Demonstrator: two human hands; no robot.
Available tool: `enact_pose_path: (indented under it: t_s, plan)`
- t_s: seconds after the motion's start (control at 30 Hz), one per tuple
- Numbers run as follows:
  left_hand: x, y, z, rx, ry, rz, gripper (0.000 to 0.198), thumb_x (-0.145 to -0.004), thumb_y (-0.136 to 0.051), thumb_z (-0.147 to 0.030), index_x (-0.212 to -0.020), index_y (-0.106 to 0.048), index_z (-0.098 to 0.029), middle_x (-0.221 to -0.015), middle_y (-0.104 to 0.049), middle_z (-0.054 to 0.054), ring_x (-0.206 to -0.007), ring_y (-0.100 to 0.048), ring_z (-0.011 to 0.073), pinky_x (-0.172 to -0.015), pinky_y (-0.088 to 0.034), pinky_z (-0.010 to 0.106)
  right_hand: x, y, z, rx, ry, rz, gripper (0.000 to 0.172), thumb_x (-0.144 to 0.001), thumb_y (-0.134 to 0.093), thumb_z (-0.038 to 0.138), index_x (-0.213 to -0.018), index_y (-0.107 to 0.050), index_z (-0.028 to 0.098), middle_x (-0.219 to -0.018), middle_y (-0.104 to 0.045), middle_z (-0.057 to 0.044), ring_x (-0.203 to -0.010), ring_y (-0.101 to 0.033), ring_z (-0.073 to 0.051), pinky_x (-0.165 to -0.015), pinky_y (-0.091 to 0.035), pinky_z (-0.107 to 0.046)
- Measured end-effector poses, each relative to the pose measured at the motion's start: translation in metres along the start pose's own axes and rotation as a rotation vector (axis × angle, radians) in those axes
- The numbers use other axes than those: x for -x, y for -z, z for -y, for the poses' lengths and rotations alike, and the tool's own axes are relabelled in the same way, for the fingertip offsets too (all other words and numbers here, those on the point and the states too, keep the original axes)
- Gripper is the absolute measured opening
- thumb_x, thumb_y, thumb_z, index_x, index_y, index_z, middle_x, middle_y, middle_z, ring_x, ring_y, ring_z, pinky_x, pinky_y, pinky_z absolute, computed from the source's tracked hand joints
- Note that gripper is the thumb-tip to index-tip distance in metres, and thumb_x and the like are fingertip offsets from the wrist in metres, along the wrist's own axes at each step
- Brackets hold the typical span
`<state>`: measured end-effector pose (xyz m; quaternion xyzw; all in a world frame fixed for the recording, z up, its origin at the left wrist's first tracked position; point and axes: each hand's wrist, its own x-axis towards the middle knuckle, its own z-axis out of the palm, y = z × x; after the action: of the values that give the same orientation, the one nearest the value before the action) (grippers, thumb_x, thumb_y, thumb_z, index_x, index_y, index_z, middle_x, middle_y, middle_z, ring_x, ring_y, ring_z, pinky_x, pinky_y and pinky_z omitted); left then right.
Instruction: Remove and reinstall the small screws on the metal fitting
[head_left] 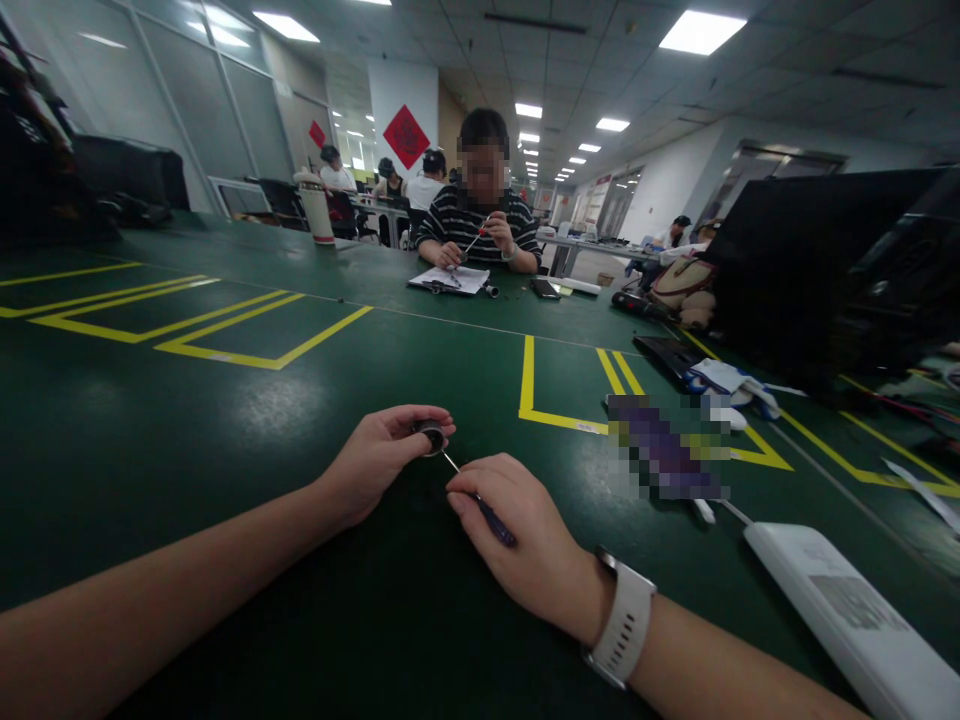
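Between the thumb and fingers of my left hand [382, 450] is a small dark round metal part [430, 437], its hollow side facing me. My right hand [517, 530] is closed around a screwdriver [493, 520] with a dark purple handle. The thin metal shaft points up and left, and its tip reaches the round part. Whether the tip touches a screw cannot be made out. Both hands are just above the green tabletop [300, 420], and a watch with a pale strap [626, 620] is on my right wrist.
Right of my hands lie a blurred-out phone-like object [664, 445], a white power strip [847, 600] and a white-and-blue cloth [731, 385]. Yellow tape [281, 362] marks the table. Across it a person in a striped top [480, 235] works over papers [454, 280]; a tumbler [318, 212] stands at left.
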<state>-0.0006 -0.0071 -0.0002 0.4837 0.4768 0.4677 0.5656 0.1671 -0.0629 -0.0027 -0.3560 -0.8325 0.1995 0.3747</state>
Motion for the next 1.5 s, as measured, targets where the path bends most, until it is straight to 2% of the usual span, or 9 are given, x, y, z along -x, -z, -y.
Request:
enact_pose_path:
  t_s: [0.2, 0.3, 0.37, 0.47, 0.63, 0.8, 1.17, 1.4, 1.5]
  plan:
    - [0.001, 0.0, -0.002, -0.002, 0.014, 0.0, 0.027, -0.061, -0.068, -0.016, -0.089, -0.067, -0.015, -0.088, -0.072, 0.005, -0.086, -0.065, 0.0188, -0.084, -0.049, 0.032, 0.001, -0.002, 0.002, 0.011, -0.002, 0.024, 0.015, -0.088, -0.047, 0.016, -0.094, -0.06, 0.013, -0.092, -0.063, -0.007, -0.087, -0.055, -0.016, -0.079, -0.043, -0.029]
    - [0.001, 0.0, -0.001, -0.012, 0.018, -0.004, 0.027, -0.062, -0.068, -0.016, -0.089, -0.067, -0.015, -0.087, -0.072, 0.005, -0.084, -0.065, 0.0176, -0.084, -0.049, 0.032, 0.001, -0.001, 0.001, -0.069, -0.037, -0.027, 0.014, -0.087, -0.049, 0.018, -0.091, -0.062, 0.014, -0.089, -0.064, -0.006, -0.084, -0.056, -0.016, -0.078, -0.042, -0.03]
    - [0.0, 0.0, 0.0, -0.006, 0.019, -0.006, 0.027, -0.061, -0.068, -0.016, -0.088, -0.066, -0.015, -0.087, -0.072, 0.004, -0.084, -0.066, 0.0176, -0.084, -0.048, 0.032, 0.002, 0.002, 0.0, -0.181, -0.114, -0.1, 0.017, -0.087, -0.048, 0.021, -0.082, -0.063, 0.015, -0.08, -0.064, -0.004, -0.078, -0.057, -0.015, -0.074, -0.042, -0.029]
    - [-0.001, 0.0, 0.0, -0.007, 0.02, 0.002, 0.028, -0.061, -0.068, -0.015, -0.089, -0.066, -0.015, -0.088, -0.072, 0.005, -0.088, -0.065, 0.0183, -0.087, -0.047, 0.032, 0.001, 0.007, -0.003, -0.347, -0.285, -0.167, 0.032, -0.089, -0.044, 0.026, -0.065, -0.061, 0.015, -0.064, -0.059, -0.002, -0.065, -0.055, -0.013, -0.064, -0.042, -0.027]
    - [-0.001, 0.001, -0.001, -0.017, 0.028, 0.003, 0.031, -0.061, -0.068, -0.014, -0.092, -0.065, -0.014, -0.091, -0.071, 0.006, -0.091, -0.065, 0.0197, -0.089, -0.047, 0.034, -0.001, 0.008, -0.009, -0.507, -0.428, -0.132, 0.038, -0.089, -0.042, 0.03, -0.059, -0.06, 0.016, -0.057, -0.057, 0.0, -0.059, -0.053, -0.012, -0.059, -0.041, -0.024]
    - [0.0, 0.0, -0.002, -0.019, 0.038, 0.0, 0.031, -0.062, -0.066, -0.013, -0.092, -0.065, -0.013, -0.093, -0.071, 0.007, -0.093, -0.065, 0.0209, -0.09, -0.047, 0.035, -0.002, 0.006, -0.008, -0.526, -0.426, -0.07, 0.034, -0.089, -0.043, 0.03, -0.064, -0.061, 0.016, -0.06, -0.058, 0.0, -0.061, -0.054, -0.012, -0.062, -0.042, -0.025]
    - [0.001, 0.0, -0.002, -0.035, 0.03, -0.002, 0.03, -0.062, -0.066, -0.012, -0.092, -0.066, -0.015, -0.094, -0.071, 0.008, -0.091, -0.065, 0.0217, -0.089, -0.047, 0.037, -0.001, 0.005, -0.005, -0.451, -0.366, -0.019, 0.035, -0.089, -0.042, 0.03, -0.063, -0.061, 0.016, -0.06, -0.057, 0.0, -0.061, -0.054, -0.012, -0.061, -0.042, -0.025]
    - [0.002, 0.001, -0.004, -0.025, 0.023, 0.022, 0.032, -0.062, -0.064, -0.01, -0.093, -0.063, -0.016, -0.097, -0.069, 0.007, -0.095, -0.064, 0.0233, -0.091, -0.045, 0.039, -0.003, 0.009, 0.002, -0.231, -0.285, -0.063, 0.038, -0.086, -0.043, 0.022, -0.049, -0.053, 0.017, -0.048, -0.05, 0.003, -0.052, -0.052, -0.011, -0.058, -0.039, -0.025]
    - [0.002, 0.002, -0.004, -0.027, 0.008, 0.033, 0.027, -0.062, -0.064, -0.011, -0.089, -0.061, -0.016, -0.098, -0.067, 0.006, -0.098, -0.063, 0.0232, -0.091, -0.045, 0.038, -0.004, 0.011, 0.007, -0.175, -0.315, -0.035, 0.039, -0.085, -0.043, 0.021, -0.048, -0.05, 0.017, -0.046, -0.047, 0.004, -0.048, -0.049, -0.01, -0.052, -0.035, -0.024]
